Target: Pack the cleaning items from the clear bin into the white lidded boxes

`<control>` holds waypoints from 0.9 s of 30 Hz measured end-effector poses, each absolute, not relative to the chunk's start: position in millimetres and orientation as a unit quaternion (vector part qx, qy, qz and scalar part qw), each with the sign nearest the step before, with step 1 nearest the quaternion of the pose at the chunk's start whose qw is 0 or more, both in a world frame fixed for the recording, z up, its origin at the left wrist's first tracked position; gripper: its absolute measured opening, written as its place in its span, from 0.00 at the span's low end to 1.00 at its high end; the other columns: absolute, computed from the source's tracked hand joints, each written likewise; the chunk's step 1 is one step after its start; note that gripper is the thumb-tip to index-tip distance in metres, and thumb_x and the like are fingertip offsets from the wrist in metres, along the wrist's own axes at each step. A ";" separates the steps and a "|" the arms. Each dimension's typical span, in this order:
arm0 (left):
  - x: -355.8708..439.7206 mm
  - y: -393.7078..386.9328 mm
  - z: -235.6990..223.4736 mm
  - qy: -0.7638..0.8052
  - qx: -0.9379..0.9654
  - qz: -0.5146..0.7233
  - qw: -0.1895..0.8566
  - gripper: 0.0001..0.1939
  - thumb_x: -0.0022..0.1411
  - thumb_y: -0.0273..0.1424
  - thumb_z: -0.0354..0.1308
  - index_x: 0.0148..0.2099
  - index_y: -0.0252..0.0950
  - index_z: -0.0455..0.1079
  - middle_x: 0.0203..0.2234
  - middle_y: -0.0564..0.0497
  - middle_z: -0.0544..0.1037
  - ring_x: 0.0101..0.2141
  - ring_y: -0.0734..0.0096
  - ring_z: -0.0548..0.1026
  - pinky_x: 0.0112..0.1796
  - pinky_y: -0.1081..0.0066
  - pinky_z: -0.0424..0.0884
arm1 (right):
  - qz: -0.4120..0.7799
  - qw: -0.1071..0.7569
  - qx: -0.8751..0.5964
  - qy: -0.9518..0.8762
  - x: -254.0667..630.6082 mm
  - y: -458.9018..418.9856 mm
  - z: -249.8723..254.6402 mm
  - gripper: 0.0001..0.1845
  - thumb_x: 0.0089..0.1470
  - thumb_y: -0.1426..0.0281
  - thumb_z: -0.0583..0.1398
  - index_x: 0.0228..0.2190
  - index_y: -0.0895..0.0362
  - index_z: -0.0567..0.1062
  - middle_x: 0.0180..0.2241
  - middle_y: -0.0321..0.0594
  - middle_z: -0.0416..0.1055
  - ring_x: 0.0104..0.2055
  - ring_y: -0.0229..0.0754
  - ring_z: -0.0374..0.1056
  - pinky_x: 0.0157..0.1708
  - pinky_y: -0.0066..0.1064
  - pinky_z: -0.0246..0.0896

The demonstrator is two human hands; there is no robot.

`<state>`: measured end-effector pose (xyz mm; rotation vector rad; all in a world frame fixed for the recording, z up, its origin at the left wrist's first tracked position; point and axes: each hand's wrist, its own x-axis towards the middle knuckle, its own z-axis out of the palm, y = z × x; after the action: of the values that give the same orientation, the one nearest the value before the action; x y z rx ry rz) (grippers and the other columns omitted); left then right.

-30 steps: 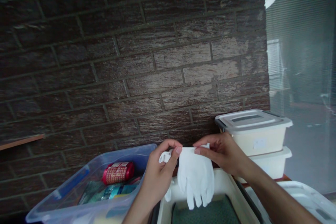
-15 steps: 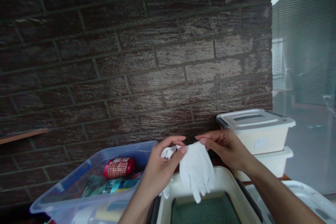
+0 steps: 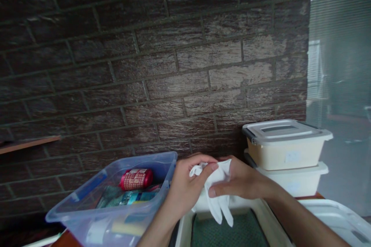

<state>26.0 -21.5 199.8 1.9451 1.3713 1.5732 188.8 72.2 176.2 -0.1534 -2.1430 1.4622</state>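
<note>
White gloves (image 3: 218,189) hang between my two hands, their fingers dangling downward. My left hand (image 3: 189,185) pinches the bunched cuff end between thumb and fingers. From the other side, my right hand (image 3: 239,179) wraps around the body of the glove, its thumb across the front. Directly beneath is an open cream box (image 3: 184,231) with a dark green textured content (image 3: 228,229) inside. Whether there are one or two gloves in the bunch is partly hidden by my fingers.
On the left, a translucent blue bin (image 3: 78,206) holds a red-capped container (image 3: 136,179) and several packets. Two lidded cream boxes (image 3: 290,150) are stacked at the right. A white lid (image 3: 339,220) lies at the lower right. Behind everything rises a dark brick wall (image 3: 174,85).
My right hand has moved from pinching the glove's upper edge to closing around its body, and it now sits nearer my left hand. The glove is gathered narrower. The view has shifted slightly.
</note>
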 end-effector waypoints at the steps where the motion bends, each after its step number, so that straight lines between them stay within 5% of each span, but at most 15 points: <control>1: 27.5 -21.7 199.2 0.470 0.685 0.540 0.137 0.05 0.65 0.32 0.64 0.39 0.40 0.82 0.34 0.53 0.83 0.36 0.70 0.78 0.37 0.76 0.69 | 0.544 0.270 -0.057 -0.792 186.8 71.8 172.9 0.19 0.46 0.61 0.74 0.38 0.58 0.82 0.33 0.36 0.75 0.33 0.38 0.67 0.31 0.26 0.61; 7: 30.2 -20.9 195.0 0.463 0.731 0.492 0.096 0.07 0.68 0.33 0.61 0.42 0.41 0.80 0.35 0.54 0.81 0.37 0.72 0.77 0.39 0.75 0.67 | 0.519 0.349 -0.184 -0.758 183.4 73.5 160.7 0.17 0.47 0.58 0.71 0.31 0.59 0.79 0.29 0.36 0.72 0.32 0.39 0.64 0.30 0.27 0.59; 12: 24.9 -19.6 190.6 0.500 0.693 0.516 0.054 0.07 0.71 0.34 0.56 0.42 0.40 0.75 0.34 0.55 0.78 0.37 0.71 0.74 0.39 0.74 0.65 | 0.514 0.285 -0.078 -0.806 192.6 68.9 178.5 0.18 0.60 0.56 0.63 0.36 0.60 0.80 0.32 0.36 0.73 0.34 0.39 0.64 0.34 0.27 0.59; 16: 16.1 -18.1 190.4 0.519 0.643 0.562 0.048 0.08 0.70 0.37 0.56 0.43 0.40 0.73 0.32 0.54 0.77 0.34 0.70 0.73 0.34 0.75 0.64 | 0.492 0.234 -0.099 -0.833 198.3 69.5 182.1 0.22 0.62 0.53 0.61 0.33 0.61 0.80 0.27 0.35 0.71 0.28 0.35 0.62 0.28 0.25 0.55; 21: 2.9 -16.9 196.5 0.520 0.595 0.610 0.052 0.10 0.68 0.39 0.58 0.42 0.38 0.73 0.28 0.55 0.74 0.27 0.73 0.67 0.28 0.77 0.61 | 0.542 0.213 -0.068 -0.810 198.2 71.4 176.9 0.26 0.66 0.52 0.54 0.34 0.61 0.78 0.29 0.41 0.76 0.27 0.37 0.70 0.28 0.27 0.66; 24: -3.0 -16.5 199.0 0.521 0.565 0.638 0.048 0.11 0.67 0.40 0.60 0.42 0.38 0.73 0.26 0.56 0.73 0.26 0.74 0.65 0.26 0.78 0.61 | 0.575 0.179 -0.106 -0.791 200.4 68.3 178.6 0.20 0.65 0.53 0.57 0.37 0.58 0.73 0.17 0.28 0.64 0.15 0.31 0.56 0.14 0.20 0.49; 27: -8.5 -15.8 200.3 0.513 0.538 0.666 0.060 0.12 0.66 0.42 0.60 0.42 0.38 0.72 0.25 0.56 0.71 0.25 0.75 0.64 0.25 0.78 0.61 | 0.574 0.194 -0.133 -0.784 204.4 65.9 181.3 0.17 0.64 0.56 0.59 0.36 0.58 0.73 0.15 0.23 0.54 0.15 0.29 0.47 0.13 0.20 0.41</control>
<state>-8.5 -15.8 200.3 1.6284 1.5530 2.0159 204.4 65.9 181.3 -0.3732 -2.2003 1.6097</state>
